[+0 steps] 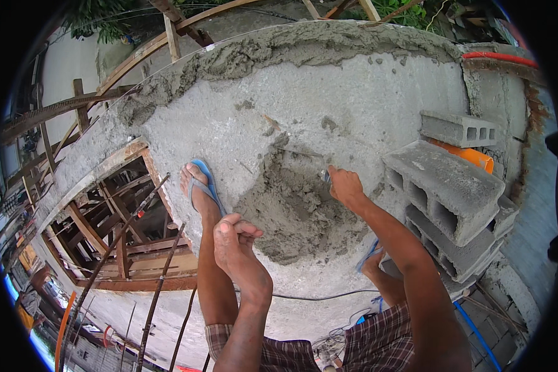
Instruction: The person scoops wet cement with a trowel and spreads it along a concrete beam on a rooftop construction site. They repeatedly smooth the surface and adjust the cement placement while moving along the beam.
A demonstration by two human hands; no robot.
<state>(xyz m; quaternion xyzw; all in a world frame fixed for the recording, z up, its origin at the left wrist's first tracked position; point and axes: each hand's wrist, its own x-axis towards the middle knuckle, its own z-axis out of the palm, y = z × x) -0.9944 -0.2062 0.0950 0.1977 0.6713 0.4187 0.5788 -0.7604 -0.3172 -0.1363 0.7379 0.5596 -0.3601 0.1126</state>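
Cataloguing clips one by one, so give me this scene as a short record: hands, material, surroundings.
Left hand: loosely curled, nothing visibly held
Right hand: gripping a tool, mostly hidden
Material: grey mortar heap on concrete slab
Far edge: rough mortar band
Right side: stacked hollow blocks
Left side: wood-framed opening

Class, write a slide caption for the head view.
Right hand holding what looks like a trowel at a mortar heap, left hand loosely curled, hollow concrete blocks stacked at right.

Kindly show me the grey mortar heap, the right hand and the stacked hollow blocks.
Grey mortar heap (291, 208), head view: its middle surface.
Right hand (346, 186), head view: back of the hand.
Stacked hollow blocks (445, 165), head view: a block's upper face.
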